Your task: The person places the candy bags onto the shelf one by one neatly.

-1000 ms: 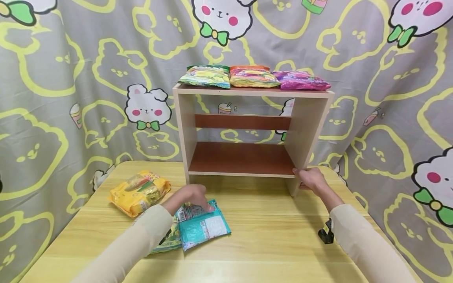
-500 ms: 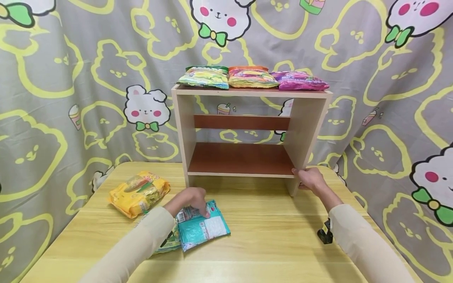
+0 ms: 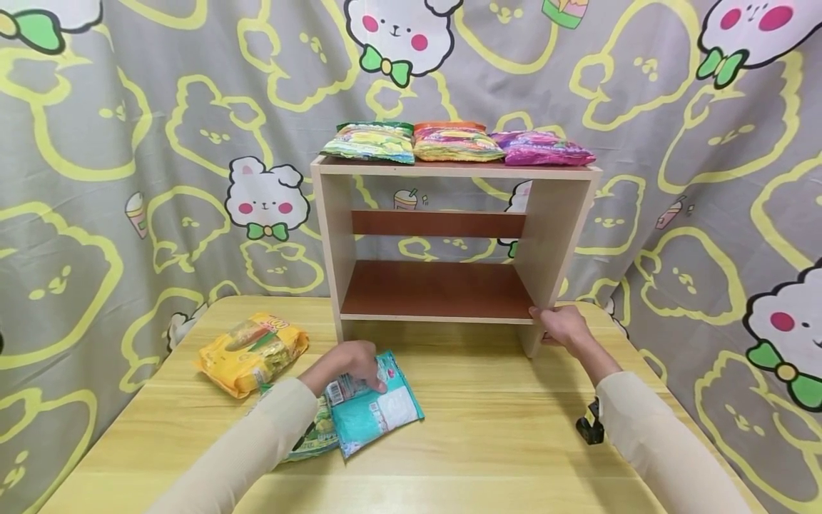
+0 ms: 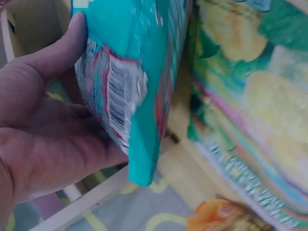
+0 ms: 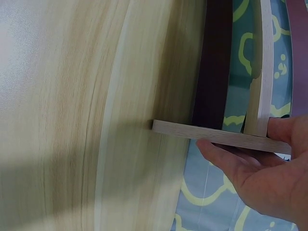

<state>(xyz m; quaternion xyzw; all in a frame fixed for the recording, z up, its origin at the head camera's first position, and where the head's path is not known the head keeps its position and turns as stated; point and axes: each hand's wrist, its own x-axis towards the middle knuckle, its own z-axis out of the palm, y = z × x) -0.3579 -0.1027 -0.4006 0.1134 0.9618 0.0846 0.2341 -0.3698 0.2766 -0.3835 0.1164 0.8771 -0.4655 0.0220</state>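
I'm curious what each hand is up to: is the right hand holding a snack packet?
No, the right hand grips the side panel of the shelf unit, its thumb and fingers on opposite faces.

Shelf unit [image 3: 338, 235]: front access open above and beneath the middle board [image 3: 437, 289]; rear rail [image 3: 439, 223] crosses the back; three packets [image 3: 458, 145] obstruct the top. Left hand [image 3: 352, 360], gripping the teal packet [image 3: 379, 417], obstructs the lower-left approach. Right hand [image 3: 561, 326] occupies the right upright [image 3: 554, 235]. Table [image 3: 488, 435] offers passage between them.
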